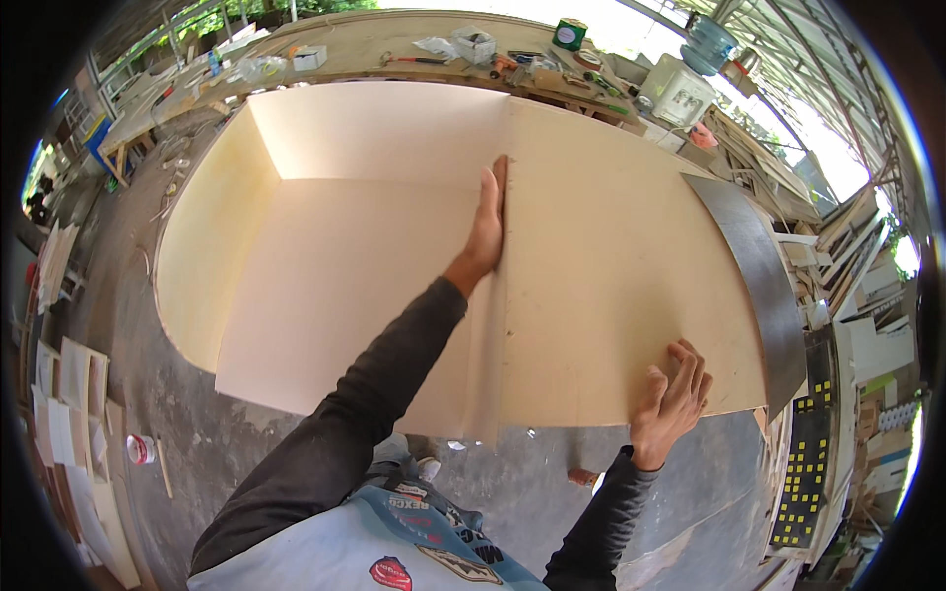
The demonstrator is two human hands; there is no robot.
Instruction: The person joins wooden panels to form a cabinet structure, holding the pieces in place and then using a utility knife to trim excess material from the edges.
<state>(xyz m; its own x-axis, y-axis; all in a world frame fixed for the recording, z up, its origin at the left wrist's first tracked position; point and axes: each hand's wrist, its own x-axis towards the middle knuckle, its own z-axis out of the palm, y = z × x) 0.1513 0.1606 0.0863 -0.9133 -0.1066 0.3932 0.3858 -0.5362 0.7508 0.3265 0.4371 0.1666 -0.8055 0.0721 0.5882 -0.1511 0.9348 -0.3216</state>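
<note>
A large cream-coloured wooden box [345, 281] lies before me, its left part an open compartment with pale walls. A flat plywood panel [601, 246] covers its right part, with small fastener heads along its left edge. My left hand [486, 231] lies along that edge, fingers together and stretched away from me, its palm side against the board's edge. My right hand [672, 399] rests on the panel near its front right corner, fingers bent and apart, grasping nothing. A dark curved strip of sheet [759, 286] lies along the panel's right end.
Behind the box runs a long workbench [384, 30] with tools, plastic bags and a green can [570, 33]. Scrap boards [759, 163] are piled at the right, near a black panel with yellow squares [803, 473]. Wooden frames [84, 433] and a tub [141, 450] stand at the left.
</note>
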